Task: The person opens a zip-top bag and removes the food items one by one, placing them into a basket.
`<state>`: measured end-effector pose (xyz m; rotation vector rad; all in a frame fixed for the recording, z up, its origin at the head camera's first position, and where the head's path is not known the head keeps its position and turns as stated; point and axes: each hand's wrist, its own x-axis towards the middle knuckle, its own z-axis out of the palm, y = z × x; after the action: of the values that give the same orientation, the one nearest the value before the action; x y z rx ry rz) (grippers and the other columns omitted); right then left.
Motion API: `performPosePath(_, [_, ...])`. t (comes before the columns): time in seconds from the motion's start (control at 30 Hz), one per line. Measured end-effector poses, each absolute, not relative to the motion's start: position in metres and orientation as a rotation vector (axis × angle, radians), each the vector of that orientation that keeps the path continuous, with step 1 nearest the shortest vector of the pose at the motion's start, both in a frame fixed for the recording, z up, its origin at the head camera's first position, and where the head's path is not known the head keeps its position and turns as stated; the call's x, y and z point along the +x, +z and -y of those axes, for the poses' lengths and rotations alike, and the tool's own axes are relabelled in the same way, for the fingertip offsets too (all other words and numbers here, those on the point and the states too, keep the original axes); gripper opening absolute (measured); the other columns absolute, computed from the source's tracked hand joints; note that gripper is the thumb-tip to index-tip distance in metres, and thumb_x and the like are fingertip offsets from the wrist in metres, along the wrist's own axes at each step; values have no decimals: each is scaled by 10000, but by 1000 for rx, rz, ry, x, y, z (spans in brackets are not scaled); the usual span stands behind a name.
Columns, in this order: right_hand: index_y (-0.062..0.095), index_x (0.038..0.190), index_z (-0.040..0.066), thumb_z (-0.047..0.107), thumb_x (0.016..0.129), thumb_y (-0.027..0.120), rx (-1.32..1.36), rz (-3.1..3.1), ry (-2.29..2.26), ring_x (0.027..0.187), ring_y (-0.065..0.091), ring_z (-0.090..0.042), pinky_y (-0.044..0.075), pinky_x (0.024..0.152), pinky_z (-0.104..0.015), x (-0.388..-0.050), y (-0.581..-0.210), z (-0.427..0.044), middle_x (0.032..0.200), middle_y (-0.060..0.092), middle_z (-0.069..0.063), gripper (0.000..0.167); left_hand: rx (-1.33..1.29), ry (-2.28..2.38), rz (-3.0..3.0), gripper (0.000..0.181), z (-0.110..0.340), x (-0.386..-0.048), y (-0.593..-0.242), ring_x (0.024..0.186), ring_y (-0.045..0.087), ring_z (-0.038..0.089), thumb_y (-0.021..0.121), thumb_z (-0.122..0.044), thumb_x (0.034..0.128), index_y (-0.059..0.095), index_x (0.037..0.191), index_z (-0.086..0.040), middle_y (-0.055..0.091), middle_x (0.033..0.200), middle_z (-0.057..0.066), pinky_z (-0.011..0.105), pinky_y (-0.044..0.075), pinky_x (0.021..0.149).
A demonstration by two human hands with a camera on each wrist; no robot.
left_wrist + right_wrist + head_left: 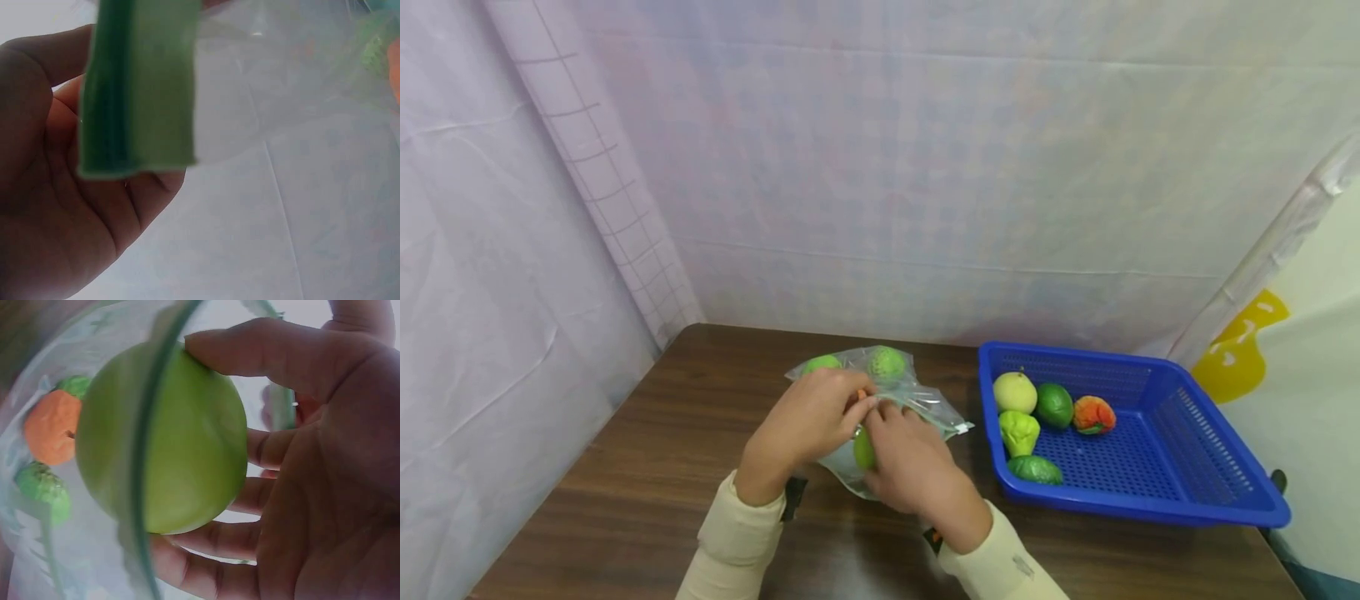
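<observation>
The round green fruit (197,450), with no clear long axis, sits at the mouth of the clear bag (936,405), between the thumb and curled fingers of the right hand (913,458). Inside the bag, beyond those fingertips, lies an orange fruit (50,428). Left of them, the left hand (812,417) pinches the green-edged rim (162,94).

On the counter (647,450), the bag (936,406) lies left of the basket (1120,503). An apple (197,450) sits at the bag's mouth, in the right hand (917,462); a mandarin (52,428) lies inside. In the basket's left part, a pear (1015,392) rests behind a pepper (1019,433), with an avocado (1055,406) just right of the pear.
</observation>
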<state>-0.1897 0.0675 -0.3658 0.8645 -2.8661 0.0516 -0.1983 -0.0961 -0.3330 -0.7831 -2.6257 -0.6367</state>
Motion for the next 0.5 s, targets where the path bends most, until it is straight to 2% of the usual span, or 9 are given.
performPosePath(0.17, [513,1390,162,354,725,844,907,2863,38,909,597,-283,519,661,-406,-182,-359,-70,1156,600,-59,767,-780,-667,2630,101,96,-198,-333,574,489,8,653,-159,974,714,894,-163,572,689,-134,208,438,563])
performPosePath(0.5, [508,1374,170,346,719,841,953,2841,50,917,584,-279,469,576,-357,-170,-348,-76,1142,588,-39,756,-773,-690,2631,91,98,-196,-331,556,487,0,651,-153,979,719,921,-163,580,695,-131,206,440,543])
